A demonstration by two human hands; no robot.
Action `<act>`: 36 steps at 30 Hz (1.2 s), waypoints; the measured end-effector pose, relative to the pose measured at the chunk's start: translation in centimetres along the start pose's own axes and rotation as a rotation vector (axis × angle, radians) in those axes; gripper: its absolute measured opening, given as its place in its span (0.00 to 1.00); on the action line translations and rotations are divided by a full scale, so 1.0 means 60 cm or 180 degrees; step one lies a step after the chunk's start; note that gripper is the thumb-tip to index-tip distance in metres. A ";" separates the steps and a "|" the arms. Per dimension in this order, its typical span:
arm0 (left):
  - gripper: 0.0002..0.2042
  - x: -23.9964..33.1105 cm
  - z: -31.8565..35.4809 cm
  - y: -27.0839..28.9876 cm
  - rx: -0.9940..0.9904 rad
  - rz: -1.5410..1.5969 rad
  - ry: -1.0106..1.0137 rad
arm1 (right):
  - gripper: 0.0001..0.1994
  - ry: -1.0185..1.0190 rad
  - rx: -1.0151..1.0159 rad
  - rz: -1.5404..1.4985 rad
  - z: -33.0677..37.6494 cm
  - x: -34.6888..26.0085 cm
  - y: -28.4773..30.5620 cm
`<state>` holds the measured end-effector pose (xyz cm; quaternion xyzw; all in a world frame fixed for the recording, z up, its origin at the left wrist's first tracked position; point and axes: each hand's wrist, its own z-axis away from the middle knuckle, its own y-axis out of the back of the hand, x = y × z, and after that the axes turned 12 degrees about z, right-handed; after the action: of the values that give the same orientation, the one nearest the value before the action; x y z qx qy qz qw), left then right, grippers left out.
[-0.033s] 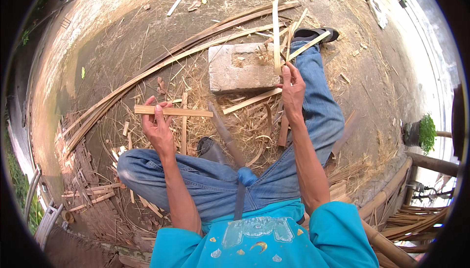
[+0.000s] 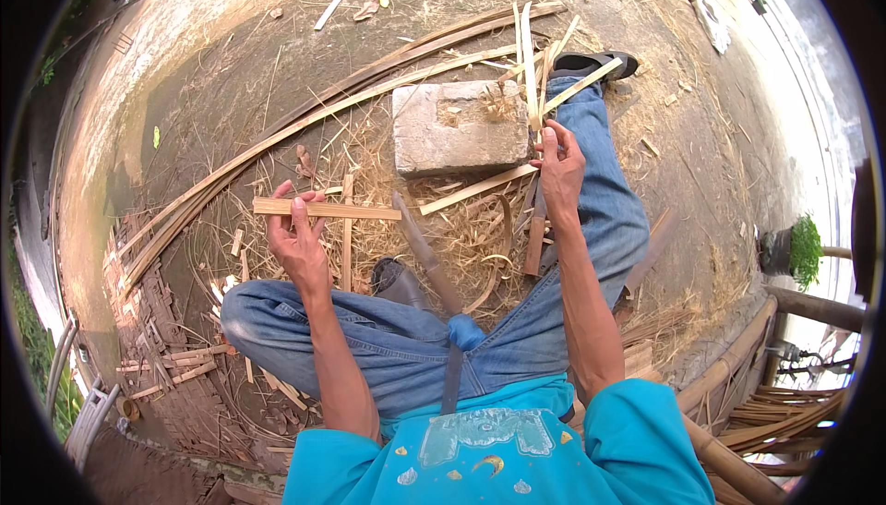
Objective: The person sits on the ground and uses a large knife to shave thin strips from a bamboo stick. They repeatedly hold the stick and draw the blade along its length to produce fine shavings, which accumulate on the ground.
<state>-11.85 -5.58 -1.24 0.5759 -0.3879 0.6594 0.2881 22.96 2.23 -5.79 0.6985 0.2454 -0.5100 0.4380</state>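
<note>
My left hand (image 2: pixel 301 245) is closed on a short, flat wooden slat (image 2: pixel 332 210), held level above the shavings. By the right end of a pale stone block (image 2: pixel 452 140), my right hand (image 2: pixel 561 168) pinches the lower ends of thin pale strips (image 2: pixel 528 66), which stand up and away from me. Between my legs a long knife (image 2: pixel 426 260) with blue cloth (image 2: pixel 466 331) wrapped round it points away from me. Below my right hand lies a brown wooden handle (image 2: pixel 534 245); a dark blade seems to run from it, partly hidden.
Long bent strips (image 2: pixel 277 136) curve across the ground left of and behind the block. Shavings (image 2: pixel 475 246) cover the ground between my legs. Another slat (image 2: pixel 347 246) lies behind my left hand. Bamboo poles (image 2: pixel 729 357) stand at the right.
My right hand has shifted slightly right and toward me. The upright strip by it now shows as two separate strips spread apart. My left hand and its slat have stayed put.
</note>
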 end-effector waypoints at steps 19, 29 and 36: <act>0.18 0.001 0.003 0.008 0.0369 0.0223 -0.0176 | 0.33 -0.1248 -0.1656 0.3182 0.118 0.225 0.056; 0.14 -0.004 0.003 -0.007 0.0303 -0.0052 -0.0490 | 0.11 -0.2354 0.0096 -0.0678 0.333 0.085 -0.015; 0.13 -0.008 -0.003 -0.004 0.0588 -0.0434 -0.0786 | 0.16 -0.0183 -0.2040 0.1851 0.340 0.147 -0.078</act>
<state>-11.69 -5.25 -1.70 0.7016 -0.3181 0.5954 0.2281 12.30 -13.98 -17.60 0.5528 0.1721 -0.2827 0.7648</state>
